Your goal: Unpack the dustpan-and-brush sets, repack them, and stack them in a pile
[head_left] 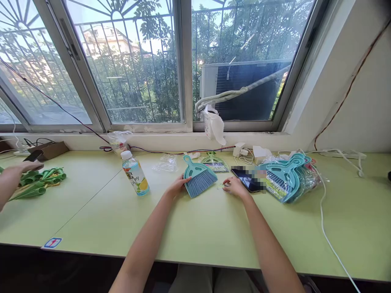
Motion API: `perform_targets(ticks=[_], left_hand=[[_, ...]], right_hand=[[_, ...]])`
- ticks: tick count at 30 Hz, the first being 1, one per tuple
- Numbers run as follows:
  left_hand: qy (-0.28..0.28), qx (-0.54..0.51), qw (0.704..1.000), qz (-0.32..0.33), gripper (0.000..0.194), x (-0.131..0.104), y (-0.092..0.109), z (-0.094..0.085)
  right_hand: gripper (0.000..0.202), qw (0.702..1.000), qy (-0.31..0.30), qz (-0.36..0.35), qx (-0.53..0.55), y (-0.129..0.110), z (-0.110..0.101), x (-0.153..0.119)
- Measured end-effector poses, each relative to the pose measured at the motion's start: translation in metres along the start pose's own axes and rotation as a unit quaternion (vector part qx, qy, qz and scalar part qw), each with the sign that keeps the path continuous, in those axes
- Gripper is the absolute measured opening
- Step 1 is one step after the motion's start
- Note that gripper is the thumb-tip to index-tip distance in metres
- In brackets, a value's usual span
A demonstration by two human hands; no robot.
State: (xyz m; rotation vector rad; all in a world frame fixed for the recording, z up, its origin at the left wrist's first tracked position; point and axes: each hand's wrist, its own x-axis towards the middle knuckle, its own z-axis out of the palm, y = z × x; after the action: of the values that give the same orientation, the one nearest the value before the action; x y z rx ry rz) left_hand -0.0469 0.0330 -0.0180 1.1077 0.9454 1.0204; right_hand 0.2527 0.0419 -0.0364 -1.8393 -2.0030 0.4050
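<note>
A turquoise hand brush with blue bristles, set in a turquoise dustpan [200,181], lies on the table in front of me. My left hand [177,185] grips its left edge, fingers partly hidden beneath it. To the right, my right hand [235,186] rests low over the table with its fingertips pinched together. Something small, clear and greenish shows at those fingertips; I cannot tell what it is. Just beyond that hand lies a dark phone [249,179]. Behind the brush sits a green dustpan set [214,162] with a printed card.
At right is a pile of plastic-wrapped turquoise dustpan sets [290,175], with a white cable [324,219] beside it. A drink bottle [135,175] stands left, near crumpled clear plastic [165,162]. Another person's hand [30,166] is over green cone-shaped pieces [36,183] at far left.
</note>
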Motion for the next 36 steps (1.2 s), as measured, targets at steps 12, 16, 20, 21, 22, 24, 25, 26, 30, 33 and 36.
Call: perform_targets(ticks=[12,16,20,21,22,24,25,26,30,33,36], left_hand=[[0.011,0.025,0.999,0.030,0.069,-0.003,0.003,0.001],[0.013,0.016,0.998,0.063,0.071,-0.002,0.002,0.001],[0.052,-0.002,0.996,0.075,0.063,-0.002,0.005,0.002],[0.066,-0.002,0.995,0.074,0.059,-0.003,0.007,0.003],[0.078,0.001,0.994,0.072,0.056,-0.004,0.009,0.004],[0.094,0.011,0.993,0.066,0.049,-0.007,0.012,0.006],[0.097,0.017,0.993,0.065,0.048,-0.009,0.013,0.006],[0.098,0.020,0.993,0.065,0.047,-0.010,0.014,0.007],[0.101,0.019,0.992,0.073,0.048,-0.010,0.014,0.005],[0.096,0.012,0.992,0.076,0.051,-0.008,0.012,0.001],[0.088,0.001,0.993,0.076,0.054,-0.005,0.008,-0.003]], right_hand=[[0.037,0.999,0.007,0.020,0.049,-0.011,-0.002,-0.006],[0.021,1.000,0.011,0.022,0.007,-0.016,0.003,-0.006],[0.035,0.999,0.034,-0.019,-0.009,-0.019,0.005,-0.006],[0.037,0.999,0.029,-0.025,-0.004,-0.019,0.004,-0.007],[0.037,1.000,0.018,-0.026,0.000,-0.020,0.003,-0.007],[0.032,1.000,-0.009,-0.015,0.003,-0.022,0.001,-0.008],[0.029,1.000,-0.021,-0.004,0.001,-0.023,0.001,-0.009],[0.028,1.000,-0.029,0.007,-0.002,-0.023,0.001,-0.009],[0.027,1.000,-0.003,0.009,-0.016,-0.024,0.002,-0.009],[0.025,1.000,0.018,-0.010,-0.006,-0.024,0.003,-0.008],[0.021,1.000,0.001,-0.006,0.017,-0.025,0.002,-0.007]])
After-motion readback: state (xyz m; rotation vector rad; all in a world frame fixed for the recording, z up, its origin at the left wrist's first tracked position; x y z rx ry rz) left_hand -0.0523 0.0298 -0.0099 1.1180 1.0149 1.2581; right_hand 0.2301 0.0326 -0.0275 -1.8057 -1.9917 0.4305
